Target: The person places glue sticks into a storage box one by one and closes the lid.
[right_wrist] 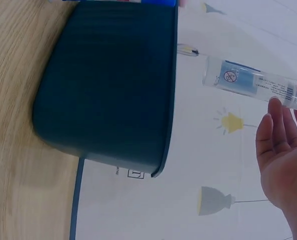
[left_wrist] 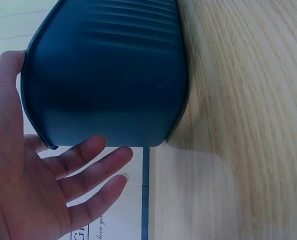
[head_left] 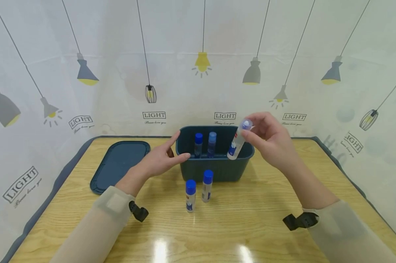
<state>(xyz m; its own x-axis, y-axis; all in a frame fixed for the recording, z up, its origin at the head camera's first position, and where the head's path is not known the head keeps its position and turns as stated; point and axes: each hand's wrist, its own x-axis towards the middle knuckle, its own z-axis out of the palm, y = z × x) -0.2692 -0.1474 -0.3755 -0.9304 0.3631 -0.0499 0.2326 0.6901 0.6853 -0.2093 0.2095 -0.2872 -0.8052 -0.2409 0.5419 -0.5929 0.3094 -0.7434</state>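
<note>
My right hand [head_left: 271, 140] pinches a slim clear bottle [head_left: 236, 144] with a blue-and-white label near its translucent top. The bottle tilts over the right end of a dark blue bin [head_left: 214, 171], its lower end overlapping the bin's rim in the head view. My left hand [head_left: 158, 159] spans the bin's left end, thumb and forefinger at the rim, other fingers spread loosely beside the wall [left_wrist: 113, 90]. Inside the bin stand a blue-capped bottle [head_left: 198, 144] and a lighter-capped one [head_left: 211, 144]. Two more blue-capped bottles [head_left: 190, 197] [head_left: 207, 187] stand upright before the bin.
A dark blue lid [head_left: 122, 164] lies on the wooden table [head_left: 250, 226] to the left of the bin. Behind the table hangs a pale cloth backdrop [head_left: 178, 73] printed with lamps. Black wrist cameras [head_left: 301, 221] sit on both sleeves.
</note>
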